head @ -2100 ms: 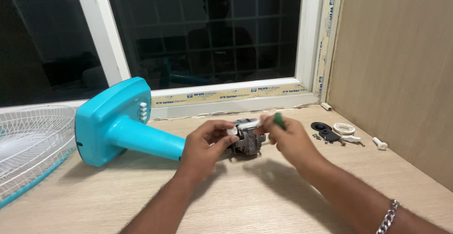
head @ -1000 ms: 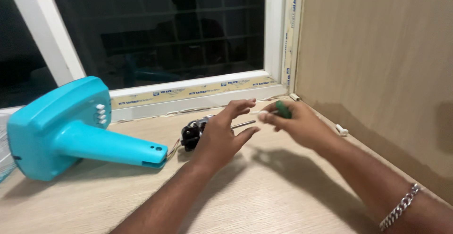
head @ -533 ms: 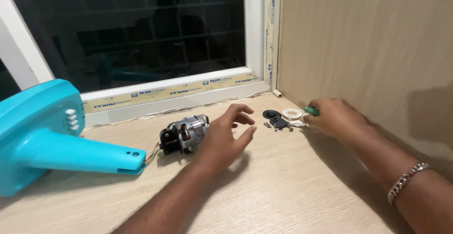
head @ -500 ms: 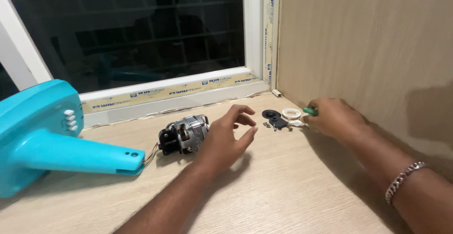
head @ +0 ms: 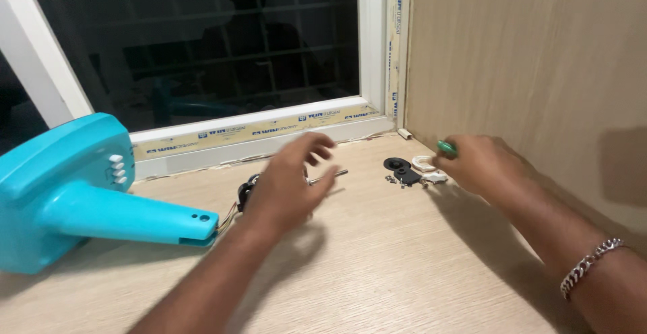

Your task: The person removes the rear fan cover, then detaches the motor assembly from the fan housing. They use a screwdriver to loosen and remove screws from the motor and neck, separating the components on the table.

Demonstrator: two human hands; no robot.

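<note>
Left hand spread open, gripping nothing, blurred, hovers over small motor mid-table near window edge – motor mostly hidden, shaft poking right. Right hand clenched on green-handled tool near table's far right corner, just above black disc, white ring, loose screws. Teal fan stand lies at left edge, wires running to motor.

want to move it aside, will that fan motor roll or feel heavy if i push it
The fan motor is probably heavy for its size: it looks like a metal body. Its round shape and thin shaft suggest it could roll, though the thin wires running to the turquoise fan stand would likely tug and limit it.
</note>
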